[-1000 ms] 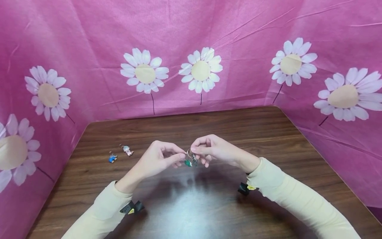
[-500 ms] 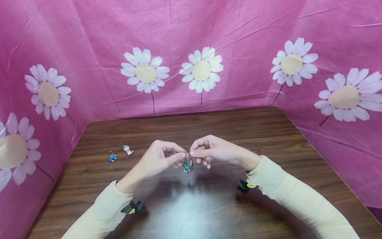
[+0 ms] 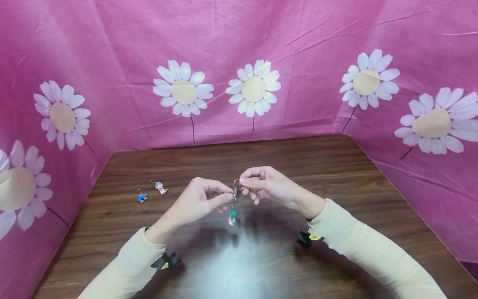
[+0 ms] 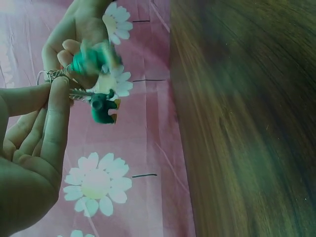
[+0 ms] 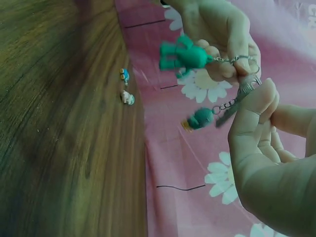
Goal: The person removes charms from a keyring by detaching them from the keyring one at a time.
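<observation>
Both hands meet above the counter (image 3: 336, 166), approx centre, w/ a key ring (image 3: 237, 184) between them. Left hand (image 3: 198, 203) is on the left, right hand (image 3: 267, 187) on the right and slightly farther. Two charms hang under the ring on short chains: one (image 5: 185, 54) next to the left hand's fingers, the other (image 5: 200, 118) just below the right hand's thumb. On the counter, well left of the hands, lie two small figures, one (image 3: 161, 188) farther, the other (image 3: 141, 197) nearer and left of it. A cloth backdrop (image 3: 239, 50) stands at the far, left and right edges.
</observation>
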`<state>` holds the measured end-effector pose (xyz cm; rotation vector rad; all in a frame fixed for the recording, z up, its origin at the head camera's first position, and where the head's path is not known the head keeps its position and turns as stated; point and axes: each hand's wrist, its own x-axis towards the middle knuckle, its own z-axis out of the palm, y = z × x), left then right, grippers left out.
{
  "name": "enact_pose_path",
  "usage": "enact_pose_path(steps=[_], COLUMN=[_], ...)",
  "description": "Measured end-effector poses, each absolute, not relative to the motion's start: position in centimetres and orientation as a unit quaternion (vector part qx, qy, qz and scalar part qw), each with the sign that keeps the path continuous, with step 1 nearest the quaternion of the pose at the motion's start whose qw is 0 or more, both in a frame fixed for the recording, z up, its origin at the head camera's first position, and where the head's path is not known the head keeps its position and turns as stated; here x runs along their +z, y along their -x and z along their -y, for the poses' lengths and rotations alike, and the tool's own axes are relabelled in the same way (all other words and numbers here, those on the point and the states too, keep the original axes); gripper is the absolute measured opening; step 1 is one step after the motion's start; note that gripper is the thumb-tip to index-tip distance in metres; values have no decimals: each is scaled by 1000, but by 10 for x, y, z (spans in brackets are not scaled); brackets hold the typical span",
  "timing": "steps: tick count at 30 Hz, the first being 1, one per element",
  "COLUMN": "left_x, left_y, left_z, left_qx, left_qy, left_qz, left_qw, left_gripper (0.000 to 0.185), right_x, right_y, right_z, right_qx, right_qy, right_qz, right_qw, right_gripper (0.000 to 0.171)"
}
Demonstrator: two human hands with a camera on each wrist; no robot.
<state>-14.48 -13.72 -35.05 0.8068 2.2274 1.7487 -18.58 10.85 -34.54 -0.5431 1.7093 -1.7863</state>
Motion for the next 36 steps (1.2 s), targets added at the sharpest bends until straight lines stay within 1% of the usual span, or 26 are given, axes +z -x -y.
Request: enact_pose_path(steps=[3,8,17,24,30,36], left_x=[-350,-350,-348,-350,-353,-365], left_y=[145,146,145,146,142,137], left_z=[137,138,139,146,169,211], left_qx=[591,593,586,583,582,589], left_qy=[-263,-265,-266,-264,-221,-179], left_qz=[-757,-753,-758,-762,-773,-777], left_qw=[96,105,104,104,117,129], left_gripper=[11,12,11,13,15,21], right_x=[-344,-342,-345,-343,-345,-350], right_y=[185,184,184,185,185,186], right_z=[-108,-107,-108,-113,-116,-123], right_qx=[-668,-654,-656,-664,-670,-676], right_qy=[213,217,235,232,226,223], right_qz=[-649,-669,-667,-662,-658,-653], right_qw=[295,280,264,258,260,258], right_gripper=[31,31,20,18,16,14])
